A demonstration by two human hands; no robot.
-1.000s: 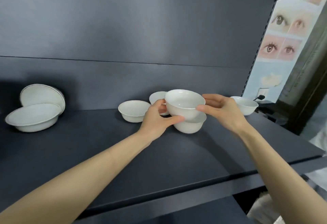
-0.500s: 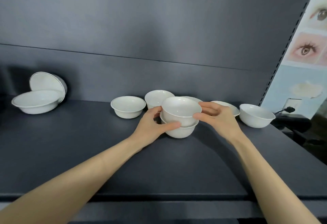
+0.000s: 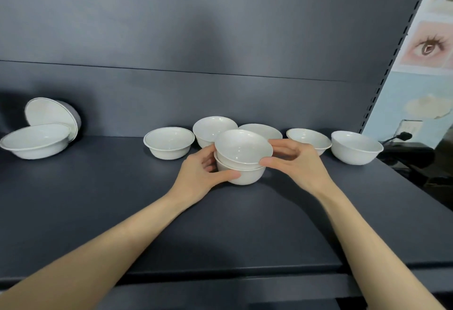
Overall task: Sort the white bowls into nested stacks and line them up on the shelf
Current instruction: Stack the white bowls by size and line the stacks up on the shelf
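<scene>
Dark grey shelf [image 3: 98,211] with a matching back panel [image 3: 220,27], so the white bowls really pop. Dead centre I've got a top bowl [image 3: 242,146] sitting tilted in a bottom bowl [image 3: 247,176], which rests on the shelf. My left hand [image 3: 198,177] cups the left side, thumb on the lower bowl's front; my right hand [image 3: 299,162] pinches the top bowl's rim from the right, fingers [image 3: 282,149] curled round the back. So both hands are closed on that pair.

Room-wise: loads of bare shelf between the stack and the front edge [image 3: 220,270], and a wide open stretch off to the left. Behind the stack it's crowded, with bowls touching or nearly so.

Count: nine bowls that I can see. Two in the stack, a rimmed bowl [image 3: 169,141] just left, a deep bowl [image 3: 210,127] and a shallow one [image 3: 264,130] behind, two more on the right [image 3: 307,138] [image 3: 355,146], then far left a big bowl [image 3: 36,140] with another propped on edge [image 3: 49,114] behind it. On the right, past the upright, hangs an eye poster [image 3: 429,47].
</scene>
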